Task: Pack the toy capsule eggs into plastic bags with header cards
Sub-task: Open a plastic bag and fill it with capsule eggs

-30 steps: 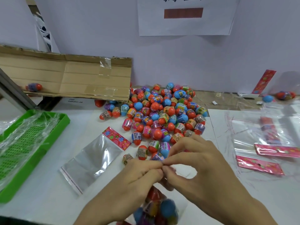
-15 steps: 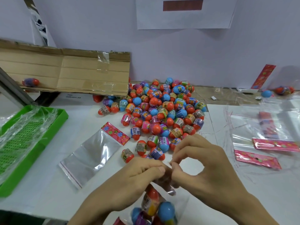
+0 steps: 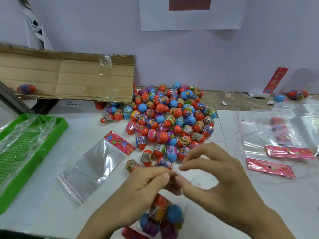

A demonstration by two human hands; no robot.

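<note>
Two bare hands meet low in the centre of the view, above a white counter (image 3: 224, 213). The left hand (image 3: 138, 190) has thumb and forefinger pinched together on the top edge of a clear filled bag (image 3: 162, 218), which hangs below the fingers holding red, blue and purple capsule eggs. The right hand (image 3: 222, 180) is partly open: its fingers curve loosely, the fingertips close to the left hand's pinch, and blur hides whether they touch the bag's edge. Half a second earlier both hands were pinched tight together on that edge; the right hand's fingers have since spread and lifted a little. Beyond the hands a large pile of capsule eggs (image 3: 165, 114) lies loose on the counter. To the left of the hands an empty bag (image 3: 93, 166) lies flat, with a pink flowered header card (image 3: 119, 142) at its far end. A green tray (image 3: 57, 130) sits at the left edge, a cardboard flap (image 3: 69, 80) stands behind it, and more empty bags with cards (image 3: 276, 149) lie at the right.
</note>
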